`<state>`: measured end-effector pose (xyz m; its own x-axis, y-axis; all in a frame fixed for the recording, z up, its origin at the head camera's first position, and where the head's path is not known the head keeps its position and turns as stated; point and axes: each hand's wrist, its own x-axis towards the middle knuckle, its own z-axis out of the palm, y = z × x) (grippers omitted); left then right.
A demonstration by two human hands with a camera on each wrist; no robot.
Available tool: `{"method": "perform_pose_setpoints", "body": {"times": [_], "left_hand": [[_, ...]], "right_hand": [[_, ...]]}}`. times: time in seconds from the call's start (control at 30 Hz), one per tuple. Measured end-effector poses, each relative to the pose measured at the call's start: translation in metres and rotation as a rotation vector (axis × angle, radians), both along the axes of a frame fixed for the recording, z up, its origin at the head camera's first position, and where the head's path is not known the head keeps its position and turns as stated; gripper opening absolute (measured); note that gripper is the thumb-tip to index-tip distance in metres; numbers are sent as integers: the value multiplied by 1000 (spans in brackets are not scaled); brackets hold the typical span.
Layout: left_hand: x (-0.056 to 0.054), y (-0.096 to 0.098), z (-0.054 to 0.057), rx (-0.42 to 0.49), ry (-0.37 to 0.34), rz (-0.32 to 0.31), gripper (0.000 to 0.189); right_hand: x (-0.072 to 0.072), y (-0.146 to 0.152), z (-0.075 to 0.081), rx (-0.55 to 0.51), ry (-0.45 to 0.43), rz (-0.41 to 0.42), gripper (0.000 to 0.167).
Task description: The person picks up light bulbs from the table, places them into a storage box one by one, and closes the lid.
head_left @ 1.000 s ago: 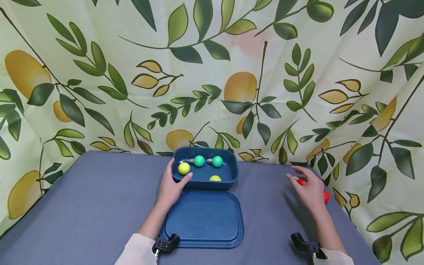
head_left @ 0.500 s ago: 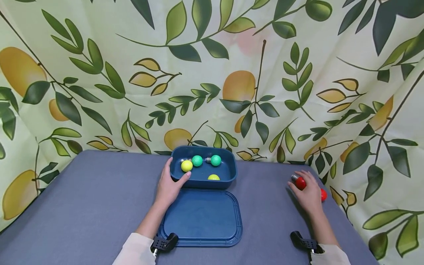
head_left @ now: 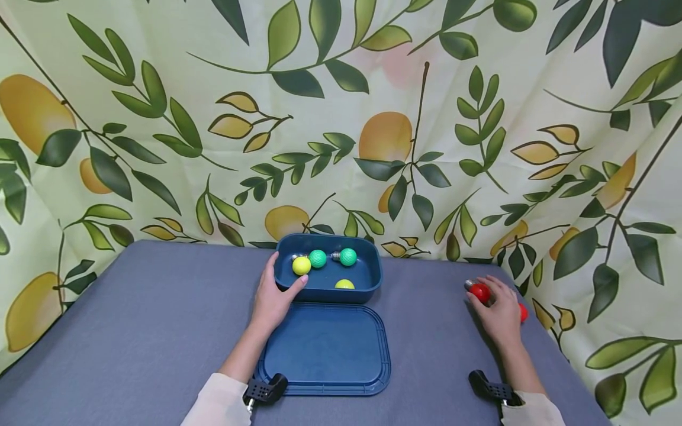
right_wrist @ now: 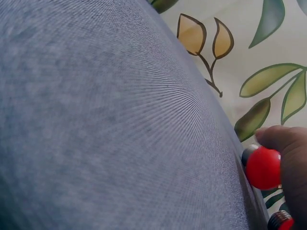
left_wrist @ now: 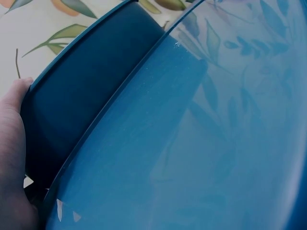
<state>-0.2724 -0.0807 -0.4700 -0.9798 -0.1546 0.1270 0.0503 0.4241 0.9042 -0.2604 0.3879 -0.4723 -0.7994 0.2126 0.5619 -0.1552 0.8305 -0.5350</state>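
My right hand [head_left: 501,310] pinches a red light bulb [head_left: 480,292] between thumb and fingers at the right of the table; its metal base points to the far left. In the right wrist view the same bulb [right_wrist: 263,167] shows beside the thumb. A second red bulb [head_left: 524,312] lies just behind that hand, partly covered. At the table's back middle, my left hand [head_left: 274,299] holds the left front corner of a dark blue box [head_left: 330,296], thumb at the front rim. Inside lie green bulbs [head_left: 318,258] and yellow bulbs [head_left: 301,265], one half hidden by the front wall.
A flat blue lid [head_left: 325,349] lies on the grey tablecloth [head_left: 160,331] right in front of the box, below the left forearm's side. A leaf-patterned curtain [head_left: 319,118] stands close behind the table and along its right edge.
My right hand has closed its fingers on the red bulb and turned it, so more of it shows. The yellow bulb at the box's left has rolled slightly right; my left hand stays at the corner.
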Motion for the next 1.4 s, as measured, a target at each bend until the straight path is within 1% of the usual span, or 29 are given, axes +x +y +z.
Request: {"method": "perform_pose_setpoints", "body": {"times": [0.13, 0.33, 0.57, 0.77, 0.83, 0.97, 1.13, 1.23, 1.4], "left_hand": [[0, 0, 1, -5, 1, 1, 96], [0, 0, 2, -2, 3, 4, 96], [0, -1, 2, 3, 7, 3, 95], [1, -1, 1, -2, 6, 5, 95], [0, -2, 1, -1, 6, 6, 95], [0, -2, 0, 1, 6, 6, 95], [1, -1, 1, -1, 3, 5, 95], [1, -1, 1, 1, 5, 4, 95], [1, 0, 2, -1, 8, 3, 96]], "right_hand": [[1, 0, -2, 27, -44, 25, 44], [1, -2, -3, 12, -39, 44, 38], [-2, -3, -3, 14, -65, 1, 28], [-2, -5, -3, -3, -92, 1, 22], [-1, -6, -3, 9, -104, 12, 24], [0, -6, -2, 33, -137, 65, 26], [1, -5, -3, 52, -177, 125, 39], [1, -4, -4, 74, -171, 147, 39], [2, -6, -6, 87, -120, 124, 27]]}}
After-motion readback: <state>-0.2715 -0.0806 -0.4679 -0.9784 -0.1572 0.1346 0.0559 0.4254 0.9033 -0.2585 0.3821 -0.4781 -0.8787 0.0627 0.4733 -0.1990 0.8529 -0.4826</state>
